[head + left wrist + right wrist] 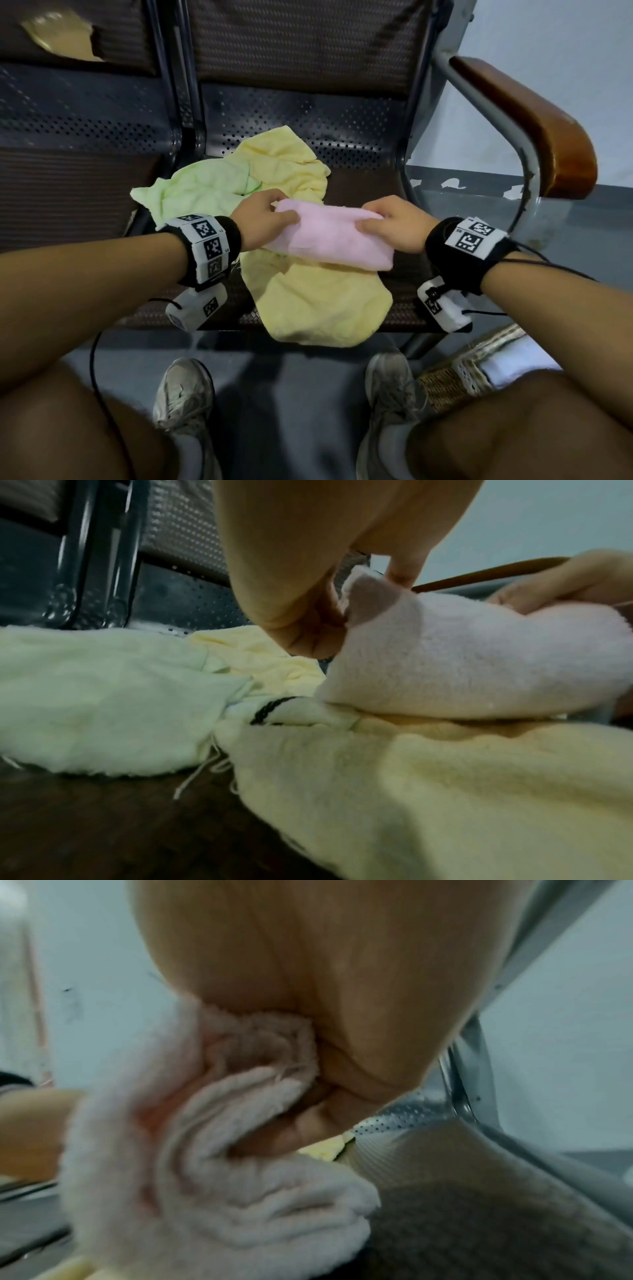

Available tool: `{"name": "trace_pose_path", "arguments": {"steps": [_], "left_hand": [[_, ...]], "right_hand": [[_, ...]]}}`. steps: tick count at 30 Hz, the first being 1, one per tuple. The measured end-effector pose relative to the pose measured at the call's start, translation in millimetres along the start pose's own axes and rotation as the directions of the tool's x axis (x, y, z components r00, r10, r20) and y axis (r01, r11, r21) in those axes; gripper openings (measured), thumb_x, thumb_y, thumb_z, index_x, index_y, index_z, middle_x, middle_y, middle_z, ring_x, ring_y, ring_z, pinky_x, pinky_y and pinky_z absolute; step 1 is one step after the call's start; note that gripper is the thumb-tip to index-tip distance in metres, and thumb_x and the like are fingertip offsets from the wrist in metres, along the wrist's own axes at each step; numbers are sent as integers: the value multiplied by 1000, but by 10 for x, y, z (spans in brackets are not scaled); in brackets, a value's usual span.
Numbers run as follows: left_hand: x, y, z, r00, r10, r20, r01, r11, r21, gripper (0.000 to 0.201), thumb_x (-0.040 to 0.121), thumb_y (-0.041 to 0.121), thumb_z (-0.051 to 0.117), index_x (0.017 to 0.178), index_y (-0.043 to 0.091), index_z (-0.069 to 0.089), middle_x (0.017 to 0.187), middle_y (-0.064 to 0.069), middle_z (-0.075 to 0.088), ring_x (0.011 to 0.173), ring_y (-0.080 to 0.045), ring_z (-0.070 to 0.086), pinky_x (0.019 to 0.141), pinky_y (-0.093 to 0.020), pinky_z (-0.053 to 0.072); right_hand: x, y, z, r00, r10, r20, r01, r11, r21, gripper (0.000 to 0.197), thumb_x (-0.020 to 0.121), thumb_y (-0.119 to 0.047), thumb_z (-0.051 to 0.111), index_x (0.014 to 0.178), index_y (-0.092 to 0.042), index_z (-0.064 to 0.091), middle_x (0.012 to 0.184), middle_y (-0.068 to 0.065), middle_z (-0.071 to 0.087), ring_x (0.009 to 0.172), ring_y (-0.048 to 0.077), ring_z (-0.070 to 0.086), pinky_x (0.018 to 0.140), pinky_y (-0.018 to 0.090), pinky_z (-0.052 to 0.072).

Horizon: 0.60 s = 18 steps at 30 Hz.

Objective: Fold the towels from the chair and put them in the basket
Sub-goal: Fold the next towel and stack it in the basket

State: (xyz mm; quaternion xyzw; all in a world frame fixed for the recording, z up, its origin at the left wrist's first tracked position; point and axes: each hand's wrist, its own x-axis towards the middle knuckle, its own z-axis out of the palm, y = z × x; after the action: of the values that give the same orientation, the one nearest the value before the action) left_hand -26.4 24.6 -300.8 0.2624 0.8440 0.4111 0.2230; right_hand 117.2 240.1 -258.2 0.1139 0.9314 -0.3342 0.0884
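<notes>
Below, on grey floor [308, 394]: two worn grey sneakers [185, 394]. At left, torn seat padding [58, 34] exposing yellow foam. Behind, pale wall [548, 51] with peeling paint.

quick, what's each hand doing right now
Left hand: pinching one end of the pink towel.
Right hand: gripping the towel's other end.

Three towels: one pink towel [329, 236], one green towel [202, 192], one yellow towel [308, 298].

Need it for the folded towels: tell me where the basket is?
In the head view, the basket sits on the floor at lower right, beside the right shoe.
</notes>
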Motion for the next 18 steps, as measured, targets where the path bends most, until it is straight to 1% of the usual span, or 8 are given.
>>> {"name": "trace_pose_path", "arguments": {"steps": [1,3,5,7,9,11,15,18], "left_hand": [[14,-7,4,999,-41,-5,41,999,-23,28,87,42,65,106,22,62,102,-2,66,91,-23,63,77,-37,53],[37,-27,25,993,-120,-10,121,989,90,41,91,48,61,121,20,58,117,-6,64,101,-26,61,88,-38,52],[40,-35,54,976,-216,-15,212,944,254,58,92,58,53,128,13,53,122,-10,62,98,-26,60,82,-34,50],[23,-30,82,933,-359,13,346,907,242,72,90,70,44,124,7,54,108,-13,69,81,-26,67,67,-31,53],[-16,-2,106,847,-514,136,503,857,112,79,87,78,36,118,9,57,83,-11,76,56,-22,66,54,-24,51],[-43,17,123,802,-551,231,556,830,48,76,86,79,36,110,10,58,68,-8,75,43,-18,61,49,-19,49],[-11,99,174,880,-449,154,470,870,-148,54,85,54,65,100,2,61,67,-11,71,50,-20,67,52,-25,57],[-3,248,202,944,-321,76,324,864,-386,45,81,30,74,112,-1,62,100,-18,72,83,-27,74,71,-33,63]], "right_hand": [[11,2,-9,999,44,22,-46,995,91,26,95,-20,57,88,5,64,80,8,61,74,20,56,68,33,43],[37,20,26,990,121,74,-131,980,151,28,96,-24,59,94,2,69,84,7,65,76,17,59,69,31,45],[79,57,81,986,145,76,-149,987,51,25,97,-31,59,92,-9,70,87,2,67,79,15,61,69,28,46],[118,79,124,986,160,47,-158,986,-48,23,96,-34,57,90,-16,69,91,2,69,85,17,63,72,30,48],[145,96,139,982,187,10,-185,976,-112,24,95,-35,56,94,-16,71,95,3,70,90,20,65,78,34,52],[166,110,138,977,212,-8,-210,961,-180,26,94,-36,56,97,-16,72,97,4,71,92,22,65,82,36,54],[171,124,133,968,252,19,-240,939,-248,23,92,-33,58,101,-17,72,101,3,71,95,22,66,85,35,55],[166,84,102,974,227,3,-219,943,-252,29,88,-26,61,116,-20,65,113,2,68,104,21,64,91,36,53]]}}
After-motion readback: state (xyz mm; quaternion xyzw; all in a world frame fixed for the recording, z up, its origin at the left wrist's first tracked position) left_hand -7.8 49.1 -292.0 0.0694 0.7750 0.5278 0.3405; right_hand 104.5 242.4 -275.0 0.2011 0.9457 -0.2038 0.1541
